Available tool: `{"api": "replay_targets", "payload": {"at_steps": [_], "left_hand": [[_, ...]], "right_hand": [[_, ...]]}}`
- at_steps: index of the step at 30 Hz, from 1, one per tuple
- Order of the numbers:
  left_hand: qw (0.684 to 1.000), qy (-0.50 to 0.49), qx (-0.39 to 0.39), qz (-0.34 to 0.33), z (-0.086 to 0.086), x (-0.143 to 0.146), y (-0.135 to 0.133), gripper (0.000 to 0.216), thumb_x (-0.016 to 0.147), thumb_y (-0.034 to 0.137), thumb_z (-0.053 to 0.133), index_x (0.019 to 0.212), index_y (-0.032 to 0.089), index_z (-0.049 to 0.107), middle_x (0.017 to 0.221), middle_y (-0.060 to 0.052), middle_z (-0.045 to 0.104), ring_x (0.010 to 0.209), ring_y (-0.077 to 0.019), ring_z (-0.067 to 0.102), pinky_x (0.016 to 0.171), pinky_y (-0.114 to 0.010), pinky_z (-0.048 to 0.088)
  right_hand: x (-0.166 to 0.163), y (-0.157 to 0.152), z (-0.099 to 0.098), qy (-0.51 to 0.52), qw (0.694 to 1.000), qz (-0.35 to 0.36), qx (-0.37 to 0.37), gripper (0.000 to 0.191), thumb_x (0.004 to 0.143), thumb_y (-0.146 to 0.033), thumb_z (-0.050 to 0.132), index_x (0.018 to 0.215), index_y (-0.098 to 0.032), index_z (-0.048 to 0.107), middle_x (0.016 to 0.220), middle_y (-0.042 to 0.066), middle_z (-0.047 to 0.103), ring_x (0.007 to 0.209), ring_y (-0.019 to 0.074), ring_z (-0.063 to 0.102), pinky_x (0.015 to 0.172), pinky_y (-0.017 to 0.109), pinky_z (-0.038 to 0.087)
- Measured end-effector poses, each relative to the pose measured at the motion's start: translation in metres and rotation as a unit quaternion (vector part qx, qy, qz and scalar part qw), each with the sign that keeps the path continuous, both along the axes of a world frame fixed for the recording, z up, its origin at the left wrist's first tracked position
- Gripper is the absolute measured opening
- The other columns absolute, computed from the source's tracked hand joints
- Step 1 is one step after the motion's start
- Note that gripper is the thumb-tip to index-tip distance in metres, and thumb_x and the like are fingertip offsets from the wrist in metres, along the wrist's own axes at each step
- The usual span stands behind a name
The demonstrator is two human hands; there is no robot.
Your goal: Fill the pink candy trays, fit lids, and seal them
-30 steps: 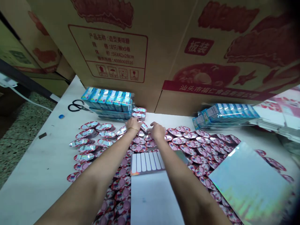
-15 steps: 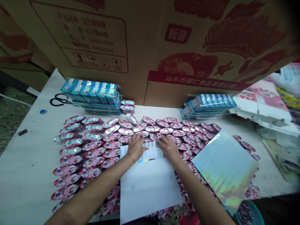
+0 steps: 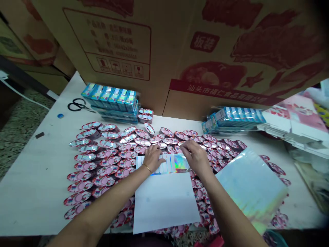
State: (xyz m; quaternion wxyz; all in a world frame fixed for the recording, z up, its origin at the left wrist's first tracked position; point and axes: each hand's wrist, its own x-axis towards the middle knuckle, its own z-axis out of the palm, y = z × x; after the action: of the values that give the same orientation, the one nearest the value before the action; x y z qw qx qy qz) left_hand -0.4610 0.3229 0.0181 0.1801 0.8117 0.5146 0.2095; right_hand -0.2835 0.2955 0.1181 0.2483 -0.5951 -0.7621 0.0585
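Observation:
A white sheet [image 3: 166, 202] lies on rows of small oval pink-and-red cases [image 3: 109, 161]. Along the sheet's far end runs a shiny strip of labels [image 3: 168, 164], with a bare rainbow-coloured patch at its right. My left hand [image 3: 153, 160] rests on the left part of this strip, fingers spread. Just above the strip's right end is my right hand [image 3: 196, 156], its thumb and fingertips pinched together over the cases. Whatever those fingertips hold is too small to make out. Many cases in the back left rows carry silvery labels on top.
A large cardboard carton [image 3: 164, 44] stands along the back. Blue wrapped packs [image 3: 113, 99] and more blue packs [image 3: 233, 118] sit before it. Black scissors [image 3: 78, 105] and a blue cap [image 3: 60, 116] lie at left. Another shiny sheet [image 3: 253, 187] covers cases at right.
My right hand has lifted off the strip and moved right, its fingers now pinched. More of the rainbow-coloured patch shows. My left hand stays on the sheet, while the whole view has shifted slightly.

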Motion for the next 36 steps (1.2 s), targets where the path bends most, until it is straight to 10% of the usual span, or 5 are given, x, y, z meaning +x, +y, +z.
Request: {"api": "replay_targets", "payload": {"at_steps": [9, 18, 24, 31, 36], "left_hand": [[1.000, -0.011, 0.008, -0.010, -0.007, -0.004, 0.001, 0.030, 0.064, 0.041, 0.061, 0.085, 0.020, 0.056, 0.109, -0.006, 0.047, 0.104, -0.0231, 0.036, 0.083, -0.038, 0.030], [1.000, -0.019, -0.001, -0.003, -0.005, -0.002, 0.002, 0.029, 0.061, 0.040, 0.064, 0.080, 0.020, 0.057, 0.106, -0.005, 0.049, 0.103, -0.0242, 0.038, 0.082, -0.039, 0.030], [0.973, -0.219, -0.075, 0.017, 0.008, -0.003, 0.005, 0.026, 0.068, 0.039, 0.057, 0.085, 0.020, 0.061, 0.098, -0.006, 0.055, 0.098, -0.0209, 0.044, 0.085, -0.035, 0.032], [0.753, -0.556, -0.316, 0.156, 0.029, -0.016, 0.014, 0.042, 0.068, 0.053, 0.048, 0.076, 0.014, 0.063, 0.078, -0.005, 0.062, 0.070, -0.0139, 0.054, 0.061, -0.024, 0.038], [0.759, -0.546, -0.316, 0.161, 0.032, -0.033, 0.027, 0.030, 0.056, 0.040, 0.065, 0.063, 0.012, 0.058, 0.056, 0.001, 0.056, 0.050, -0.0079, 0.046, 0.050, -0.020, 0.033]], "right_hand": [[0.019, -0.002, -0.113, -0.212, 0.975, 0.064, 0.007, 0.028, 0.081, -0.019, 0.043, 0.107, -0.017, 0.053, 0.102, 0.009, 0.054, 0.087, 0.0202, 0.046, 0.077, 0.032, 0.036], [0.005, -0.045, -0.006, 0.126, 0.984, 0.019, -0.120, 0.014, 0.079, -0.023, 0.046, 0.074, -0.018, 0.057, 0.076, 0.004, 0.055, 0.073, 0.0148, 0.048, 0.067, 0.027, 0.038], [-0.007, -0.016, 0.016, 0.473, 0.854, -0.108, -0.187, 0.014, 0.067, -0.030, 0.059, 0.070, -0.016, 0.058, 0.059, -0.003, 0.052, 0.051, 0.0074, 0.043, 0.049, 0.020, 0.032], [-0.047, 0.015, -0.029, 0.668, 0.694, -0.167, -0.209, 0.020, 0.054, -0.028, 0.068, 0.067, -0.015, 0.059, 0.056, -0.004, 0.053, 0.050, 0.0064, 0.046, 0.043, 0.017, 0.028], [-0.078, 0.027, -0.051, 0.706, 0.643, -0.224, -0.194, 0.025, 0.049, -0.027, 0.071, 0.067, -0.015, 0.060, 0.058, -0.004, 0.055, 0.049, 0.0060, 0.046, 0.040, 0.017, 0.027]]}}
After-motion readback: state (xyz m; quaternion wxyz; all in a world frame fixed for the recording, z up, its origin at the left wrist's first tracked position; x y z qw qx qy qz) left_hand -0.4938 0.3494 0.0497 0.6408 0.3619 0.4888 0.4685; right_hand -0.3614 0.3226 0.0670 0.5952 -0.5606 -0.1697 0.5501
